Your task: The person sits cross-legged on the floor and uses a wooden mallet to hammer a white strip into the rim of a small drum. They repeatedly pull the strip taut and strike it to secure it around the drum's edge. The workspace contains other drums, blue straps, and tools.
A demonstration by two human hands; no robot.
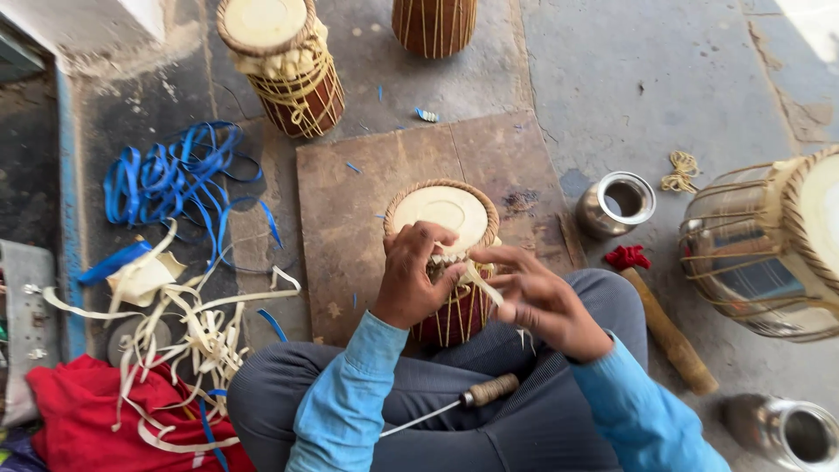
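Nearest: an awl-like tool w/ cord-wrapped handle (489, 389) lies across the person's lap, thin metal shaft pointing left. Near left on the floor, a red cloth (79, 406) w/ a tangle of pale strips (201, 336) partly on top of it. Near right, a shiny metal pot (791, 430), mouth up.

Mid: the small drum (446, 253) stands upright on a brown board (350, 201), right in front of the crossed legs, pale skin head facing up, reddish body laced w/ pale cords. Left hand (411, 280) is clamped over the near-left rim, fingers curled onto the head edge, thumb down the side. Right hand (537, 297) sits just right of the drum, fingers pinching a pale lacing strip (481, 284) that comes off the near rim; grip closed on the strip, though the fingertips are a bit blurred.

Right of the knee: a wooden stick (669, 336) w/ a red tuft at its far end, lying on the floor. Beyond it a second metal pot (616, 203), open mouth up, next to the board's right edge. Far right, a big metal-bodied drum (760, 249) on its side, and a small coil of cord (680, 170) near it.

Left mid-far: a loose heap of blue strapping (175, 179).

Far: another laced drum (284, 65) upright at far left of the board, and a third drum (434, 24), cut off by the top edge.
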